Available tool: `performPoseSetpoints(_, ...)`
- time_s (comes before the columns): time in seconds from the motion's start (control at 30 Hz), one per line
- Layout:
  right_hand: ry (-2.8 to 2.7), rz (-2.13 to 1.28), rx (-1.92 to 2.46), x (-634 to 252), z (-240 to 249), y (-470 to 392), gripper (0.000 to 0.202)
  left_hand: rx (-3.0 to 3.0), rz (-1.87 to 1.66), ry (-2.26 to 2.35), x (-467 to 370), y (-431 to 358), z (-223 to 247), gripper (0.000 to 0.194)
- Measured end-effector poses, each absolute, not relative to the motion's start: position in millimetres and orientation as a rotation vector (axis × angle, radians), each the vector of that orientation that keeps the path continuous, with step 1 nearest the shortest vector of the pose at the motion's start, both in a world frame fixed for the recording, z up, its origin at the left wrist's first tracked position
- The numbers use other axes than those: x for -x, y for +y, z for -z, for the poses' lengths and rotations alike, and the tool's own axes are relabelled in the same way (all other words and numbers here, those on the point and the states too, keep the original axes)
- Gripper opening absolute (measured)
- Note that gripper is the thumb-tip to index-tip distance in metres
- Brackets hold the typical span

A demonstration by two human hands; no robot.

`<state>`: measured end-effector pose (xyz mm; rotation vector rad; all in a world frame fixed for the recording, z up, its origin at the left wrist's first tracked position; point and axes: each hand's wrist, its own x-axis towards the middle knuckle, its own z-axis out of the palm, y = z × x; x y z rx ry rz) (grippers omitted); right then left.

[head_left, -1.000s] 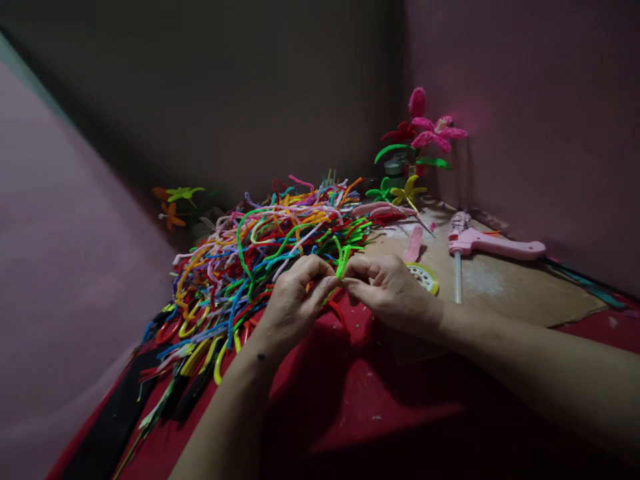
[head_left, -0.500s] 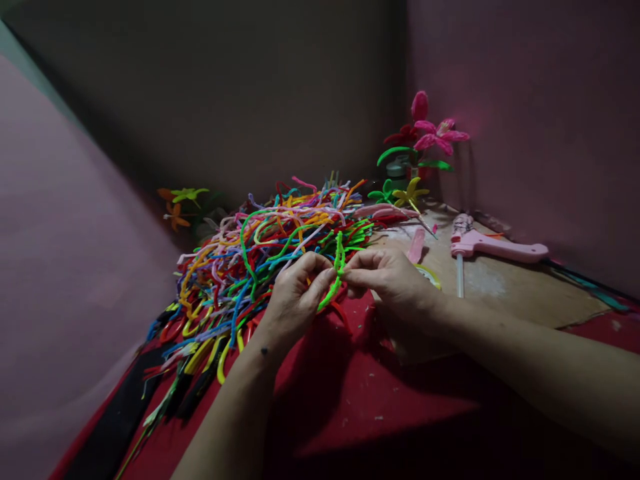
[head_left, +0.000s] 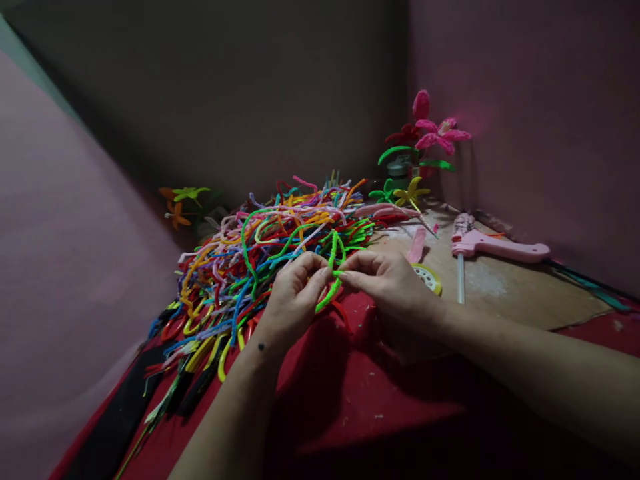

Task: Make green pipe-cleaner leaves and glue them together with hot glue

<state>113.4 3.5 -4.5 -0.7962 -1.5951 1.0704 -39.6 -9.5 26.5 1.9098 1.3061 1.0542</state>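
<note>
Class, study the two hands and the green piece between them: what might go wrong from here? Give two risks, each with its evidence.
The bright green stem is pinched only at the fingertips of the left hand and right hand, so its loop could slip or bend out of shape.

Both hands work right beside the tangled heap of coloured stems, so a loose end might snag.

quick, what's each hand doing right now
Left hand: closed, pinching the bright green pipe cleaner between thumb and fingers.
Right hand: closed, thumb and fingers pinching the same green piece.
</note>
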Motion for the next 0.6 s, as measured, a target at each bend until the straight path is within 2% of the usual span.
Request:
performPoseSetpoints(0.07, -1.502, -1.276, 0.783, -113.8, 4.2, 7.7, 0.013, -1.944, -1.092, 1.345, 39.8, -9.7, -28.1, 0.013)
performPoseSetpoints(0.13, -1.465, -1.314, 0.778, -114.5, 5.0, 10.1, 0.011, -1.971, -1.096, 1.377, 40.6, -9.5, -29.0, 0.013)
performPoseSetpoints(0.2, -1.496, -1.194, 0.792, -115.2, 6.4, 10.5, 0.008, -1.985, -1.053, 1.385, 41.9, -8.8, -29.4, 0.012)
performPoseSetpoints(0.33, -1.67, -0.719, 0.855, -116.3, 8.4, 8.4, 0.009, -1.948, -0.897, 1.345, 45.7, -6.2, -29.8, 0.011)
performPoseSetpoints(0.4, -1.718, -0.618, 0.858, -116.9, 7.9, 8.3, 0.01, -1.937, -0.891, 1.34, 47.3, -4.9, -29.9, 0.012)
performPoseSetpoints(0.47, -1.731, -0.707, 0.84, -117.5, 6.3, 9.5, 0.008, -1.942, -0.921, 1.344, 48.2, -4.0, -30.0, 0.011)
performPoseSetpoints(0.53, -1.683, -0.939, 0.802, -117.8, 4.0, 11.6, 0.005, -1.939, -0.948, 1.347, 48.2, -3.6, -30.1, 0.011)
performPoseSetpoints(0.6, -1.56, -1.208, 0.752, -117.8, 2.0, 13.8, 0.01, -1.916, -0.986, 1.348, 47.7, -3.7, -30.2, 0.01)
